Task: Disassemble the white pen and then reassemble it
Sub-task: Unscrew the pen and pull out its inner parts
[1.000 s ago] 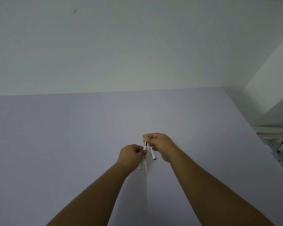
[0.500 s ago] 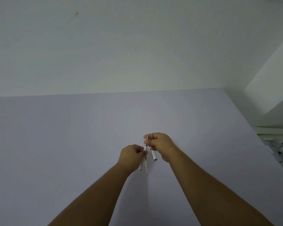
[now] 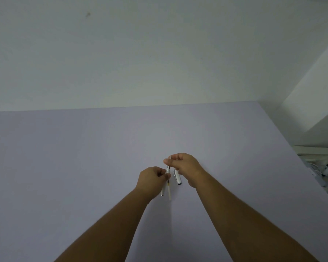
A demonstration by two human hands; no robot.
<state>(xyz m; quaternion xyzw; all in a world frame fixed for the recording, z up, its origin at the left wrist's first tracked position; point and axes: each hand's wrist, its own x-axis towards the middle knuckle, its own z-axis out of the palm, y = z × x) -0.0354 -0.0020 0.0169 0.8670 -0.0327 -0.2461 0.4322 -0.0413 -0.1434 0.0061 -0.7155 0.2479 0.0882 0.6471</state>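
Both hands hover over the lavender table (image 3: 83, 167) with the white pen taken apart between them. My left hand (image 3: 151, 179) grips the white barrel (image 3: 162, 192), whose lower end sticks out below the fist. My right hand (image 3: 185, 165) pinches the upper tip end of the thin refill (image 3: 169, 190), which hangs down beside the barrel. The white cap (image 3: 177, 178), with its clip, is tucked under the right hand's lower fingers and points down. Whether the refill's top sits inside the barrel is hidden by the fingers.
A pale wall rises behind the table's far edge. The table's right edge runs diagonally at the right. Beyond it, white clutter with cables (image 3: 324, 169) lies lower down, next to a white box-shaped corner (image 3: 311, 103).
Both hands keep their grips in nearly the same place. No pen part has clearly moved.
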